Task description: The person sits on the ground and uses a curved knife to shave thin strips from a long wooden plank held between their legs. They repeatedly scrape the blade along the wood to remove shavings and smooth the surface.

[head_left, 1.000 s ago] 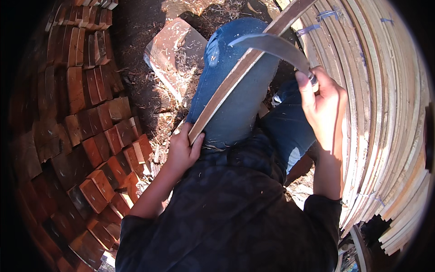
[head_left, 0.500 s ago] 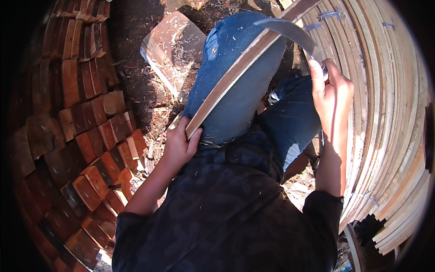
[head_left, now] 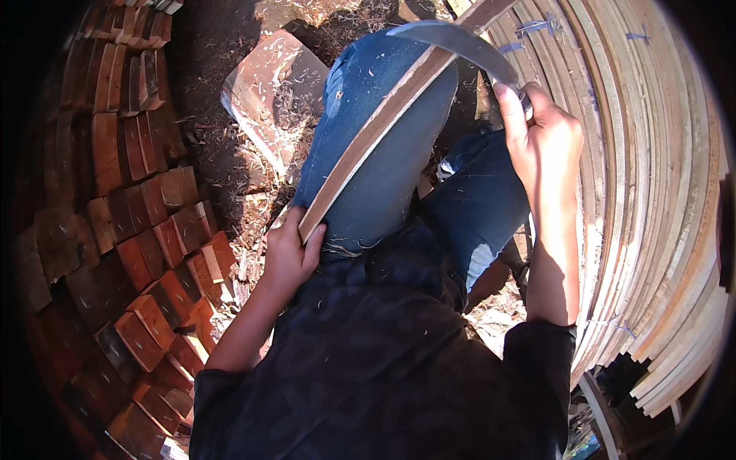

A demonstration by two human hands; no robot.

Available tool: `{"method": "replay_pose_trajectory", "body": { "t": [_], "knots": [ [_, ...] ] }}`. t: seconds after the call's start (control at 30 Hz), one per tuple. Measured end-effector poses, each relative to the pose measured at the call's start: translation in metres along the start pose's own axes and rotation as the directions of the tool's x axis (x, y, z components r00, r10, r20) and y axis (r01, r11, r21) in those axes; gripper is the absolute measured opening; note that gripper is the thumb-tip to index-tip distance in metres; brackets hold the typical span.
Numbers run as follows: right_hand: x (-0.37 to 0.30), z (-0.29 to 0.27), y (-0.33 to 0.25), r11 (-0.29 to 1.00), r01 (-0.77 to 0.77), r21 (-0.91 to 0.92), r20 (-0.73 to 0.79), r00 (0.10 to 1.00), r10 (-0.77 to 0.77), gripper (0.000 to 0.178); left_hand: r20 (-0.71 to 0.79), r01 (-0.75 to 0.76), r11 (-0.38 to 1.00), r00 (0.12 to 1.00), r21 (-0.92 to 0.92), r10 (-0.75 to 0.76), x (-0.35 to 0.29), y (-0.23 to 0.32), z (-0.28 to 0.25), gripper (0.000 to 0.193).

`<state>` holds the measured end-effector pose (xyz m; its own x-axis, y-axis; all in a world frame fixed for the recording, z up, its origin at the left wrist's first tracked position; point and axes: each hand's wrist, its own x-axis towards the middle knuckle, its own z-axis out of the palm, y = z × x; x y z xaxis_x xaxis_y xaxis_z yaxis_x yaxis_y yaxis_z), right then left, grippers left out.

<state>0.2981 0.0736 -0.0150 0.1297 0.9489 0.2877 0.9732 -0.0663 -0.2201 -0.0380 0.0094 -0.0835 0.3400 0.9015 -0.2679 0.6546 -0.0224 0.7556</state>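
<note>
Right hand (head_left: 546, 138) is clenched round the handle of a curved blade (head_left: 456, 40), the fist held up near the top of the view with the forearm rising almost straight from the dark sleeve below it. From that fist the blade sweeps up and to the person's left, so its grey edge arcs over the upper part of a long wooden strip (head_left: 383, 130) and meets or nearly meets it near the top edge of the picture; whether steel touches wood there I cannot tell. This strip is what matters: it lies slantwise across the raised knee in blue jeans (head_left: 383, 176), its long axis running from low on the person's left to high on the right, pale on one face and brown on the other. Its lower end sits in the left hand (head_left: 290, 253), which grasps it from beneath with the fingers curled over the end beside the thigh, the left arm bent and reaching up from the lower edge. So the left hand is on the near end of the strip, and the right hand stands off to its right side, level with the upper half and apart from the wood, joined to it only through the blade. Stacked reddish wooden blocks (head_left: 138, 253) fill the person's left, a tall stack of bent pale slats (head_left: 652, 192) curves along the right, and shavings litter the ground around a flat slab of wood (head_left: 268, 92) beyond the knee.
</note>
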Motion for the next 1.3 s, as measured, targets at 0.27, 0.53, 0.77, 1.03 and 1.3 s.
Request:
{"method": "replay_pose_trajectory", "body": {
  "t": [0.27,0.53,0.77,1.03,1.3],
  "knots": [
    [0.025,0.001,0.001,0.998,0.062,-0.013,-0.016,0.998,-0.063,0.046,0.035,-0.002,1.000,0.999,0.019,0.001,-0.002,-0.006,-0.006,0.028],
    [0.001,0.003,-0.036,0.963,0.265,0.044,0.100,0.958,-0.269,0.044,0.054,0.012,0.999,0.999,-0.032,-0.010,0.001,-0.014,-0.004,0.026],
    [0.056,-0.021,0.046,0.955,-0.293,-0.050,-0.085,0.954,0.288,0.050,0.028,-0.013,1.000,1.000,-0.027,0.014,0.001,-0.015,-0.003,0.028],
    [0.009,-0.001,-0.023,0.986,0.165,0.026,0.087,0.982,-0.167,0.047,0.025,-0.017,0.998,1.000,-0.058,0.018,0.002,-0.020,-0.001,0.024],
    [0.068,-0.027,0.046,0.972,-0.224,-0.073,-0.104,0.971,0.216,0.055,0.013,-0.001,1.000,1.000,-0.008,0.001,0.002,-0.013,-0.002,0.021]
  ]
}}
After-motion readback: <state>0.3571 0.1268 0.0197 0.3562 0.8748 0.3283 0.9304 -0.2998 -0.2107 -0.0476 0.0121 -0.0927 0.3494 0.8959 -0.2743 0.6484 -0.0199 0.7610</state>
